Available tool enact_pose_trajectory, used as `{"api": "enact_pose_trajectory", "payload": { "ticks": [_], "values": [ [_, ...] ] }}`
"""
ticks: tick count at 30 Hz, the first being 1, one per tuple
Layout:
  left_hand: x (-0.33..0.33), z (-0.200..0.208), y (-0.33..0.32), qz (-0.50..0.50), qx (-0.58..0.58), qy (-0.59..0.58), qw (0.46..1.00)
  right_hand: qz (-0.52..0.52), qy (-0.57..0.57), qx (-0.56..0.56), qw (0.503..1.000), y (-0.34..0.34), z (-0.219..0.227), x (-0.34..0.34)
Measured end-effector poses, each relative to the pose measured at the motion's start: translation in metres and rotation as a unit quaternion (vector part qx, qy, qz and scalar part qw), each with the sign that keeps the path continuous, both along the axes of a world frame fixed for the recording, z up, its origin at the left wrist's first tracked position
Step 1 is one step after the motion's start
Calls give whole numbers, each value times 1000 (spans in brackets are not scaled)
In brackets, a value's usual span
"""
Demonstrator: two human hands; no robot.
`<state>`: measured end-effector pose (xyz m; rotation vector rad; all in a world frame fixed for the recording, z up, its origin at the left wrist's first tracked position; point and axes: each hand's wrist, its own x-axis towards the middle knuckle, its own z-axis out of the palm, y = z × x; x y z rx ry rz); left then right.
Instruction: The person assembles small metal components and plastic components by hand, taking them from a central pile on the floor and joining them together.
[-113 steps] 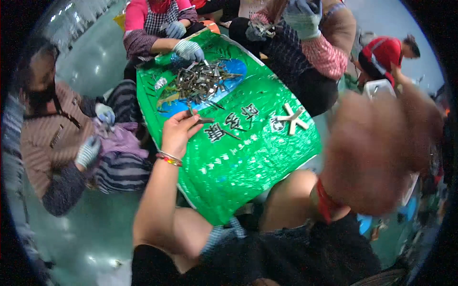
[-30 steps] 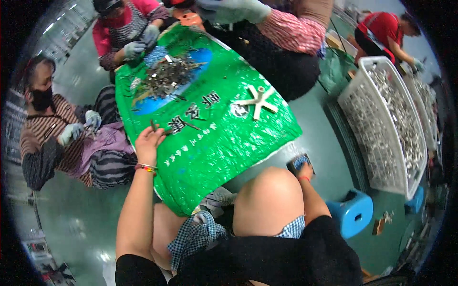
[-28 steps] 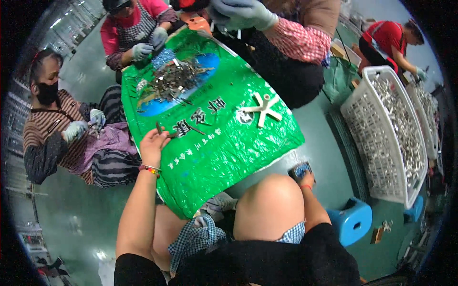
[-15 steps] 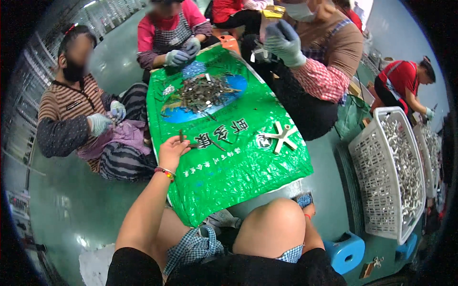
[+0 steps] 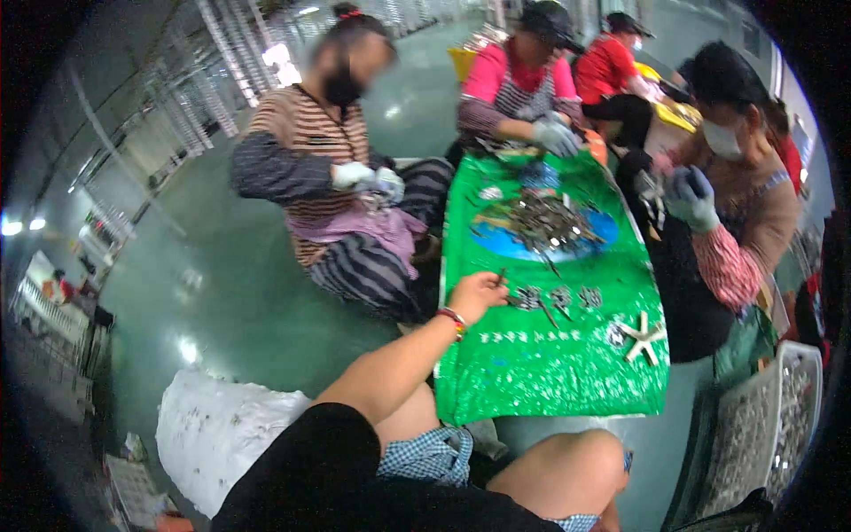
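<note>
Green plastic sheet (image 5: 612, 387) — heap of dark strips (image 5: 547, 222), pale five-armed piece (image 5: 644, 337)

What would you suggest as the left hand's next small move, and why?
I'd probably ease the left hand forward to the pile: it pinches a thin dark strip over the green sheet, and the pile farther out seems to contain similar dark pieces.

The fisheye view is taken from the person's head, aimed downward and ahead; the green sheet (image 5: 541, 386) is seen near, right of centre.
</note>
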<state>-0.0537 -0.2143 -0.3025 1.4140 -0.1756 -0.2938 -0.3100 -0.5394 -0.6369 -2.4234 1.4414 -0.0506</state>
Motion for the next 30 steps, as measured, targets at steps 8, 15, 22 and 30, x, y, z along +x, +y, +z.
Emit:
{"api": "enact_pose_trajectory", "payload": {
  "ticks": [8,15,22,30],
  "values": [
    [-2,1,-5,0,5,5,1000,52,-54,51,996,-12,22,25],
    [-4,-3,2,13,-10,-12,1000,57,-60,99,992,-39,28,-1],
    [4,0,7,-7,45,-17,999,-43,-56,139,988,-68,37,-91],
    [15,7,17,-18,13,-6,1000,-233,-122,163,951,-63,39,-119]
  ]
}}
